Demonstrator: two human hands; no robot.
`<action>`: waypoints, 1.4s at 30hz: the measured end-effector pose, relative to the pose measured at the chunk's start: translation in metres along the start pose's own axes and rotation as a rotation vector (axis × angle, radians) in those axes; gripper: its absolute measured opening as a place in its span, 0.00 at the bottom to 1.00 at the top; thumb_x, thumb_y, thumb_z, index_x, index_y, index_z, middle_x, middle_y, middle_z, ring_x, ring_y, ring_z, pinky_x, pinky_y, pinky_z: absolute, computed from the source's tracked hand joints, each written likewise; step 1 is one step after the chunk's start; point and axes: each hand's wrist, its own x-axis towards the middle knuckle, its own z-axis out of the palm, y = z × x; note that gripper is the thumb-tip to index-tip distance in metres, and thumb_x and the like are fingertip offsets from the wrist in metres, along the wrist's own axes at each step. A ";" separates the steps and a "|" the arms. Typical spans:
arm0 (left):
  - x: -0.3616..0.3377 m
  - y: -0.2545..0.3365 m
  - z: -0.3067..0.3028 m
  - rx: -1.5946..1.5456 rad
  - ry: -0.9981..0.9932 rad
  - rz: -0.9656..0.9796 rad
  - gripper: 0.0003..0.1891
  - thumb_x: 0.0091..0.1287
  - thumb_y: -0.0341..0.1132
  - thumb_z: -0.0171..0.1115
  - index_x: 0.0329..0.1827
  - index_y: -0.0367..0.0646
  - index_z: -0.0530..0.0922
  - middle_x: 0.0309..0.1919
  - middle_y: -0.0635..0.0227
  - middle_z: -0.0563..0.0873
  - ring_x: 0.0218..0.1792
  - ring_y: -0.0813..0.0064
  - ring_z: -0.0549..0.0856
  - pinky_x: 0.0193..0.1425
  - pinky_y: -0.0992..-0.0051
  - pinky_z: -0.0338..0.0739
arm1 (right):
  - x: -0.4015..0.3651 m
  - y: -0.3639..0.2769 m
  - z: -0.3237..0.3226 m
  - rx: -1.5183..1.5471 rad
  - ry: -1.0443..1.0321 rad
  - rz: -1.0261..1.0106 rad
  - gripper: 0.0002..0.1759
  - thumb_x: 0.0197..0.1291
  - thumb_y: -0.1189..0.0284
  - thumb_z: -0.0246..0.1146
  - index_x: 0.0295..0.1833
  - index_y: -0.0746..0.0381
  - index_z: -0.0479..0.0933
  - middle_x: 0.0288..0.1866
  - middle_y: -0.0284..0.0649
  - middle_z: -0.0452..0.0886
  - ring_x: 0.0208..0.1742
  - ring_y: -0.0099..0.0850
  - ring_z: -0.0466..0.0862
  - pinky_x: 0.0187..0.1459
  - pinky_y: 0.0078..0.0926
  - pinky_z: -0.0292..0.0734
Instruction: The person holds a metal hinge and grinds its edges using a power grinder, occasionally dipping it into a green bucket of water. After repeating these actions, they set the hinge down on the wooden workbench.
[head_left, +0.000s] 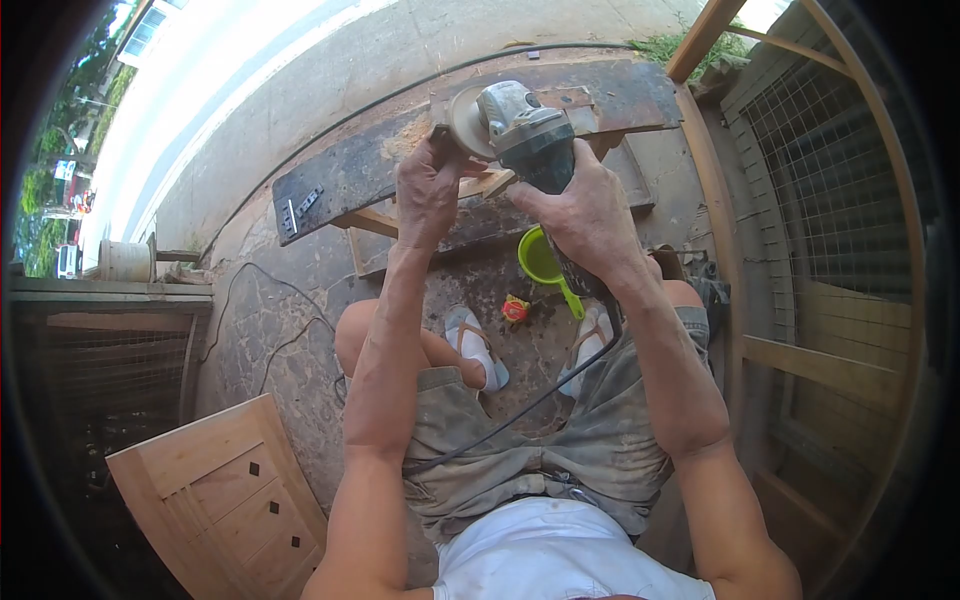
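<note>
An angle grinder [530, 125] with a grey head and dark body is held above the low bench, its pale round disc [468, 122] facing left. Wrapped round the grinder's body is my right hand [583, 208]. My left hand [432, 190] is closed on a small dark piece [439, 133] at the disc's left edge; what the piece is cannot be made out. The grinder's black cord runs down past my right wrist and across my lap.
The dark bench [345, 190] carries small metal parts [300, 208] at its left end. Below it are a green dipper [540, 258] and a red tape measure [515, 309]. A wooden panel [235, 500] leans at lower left; a wooden frame with mesh [850, 375] stands right.
</note>
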 end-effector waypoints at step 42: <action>-0.001 0.015 -0.015 -0.087 0.111 -0.007 0.12 0.85 0.30 0.70 0.65 0.33 0.88 0.52 0.56 0.98 0.48 0.67 0.98 0.52 0.69 0.96 | 0.003 0.004 -0.003 -0.028 0.005 0.035 0.38 0.63 0.53 0.79 0.67 0.72 0.82 0.55 0.59 0.93 0.58 0.50 0.95 0.66 0.47 0.87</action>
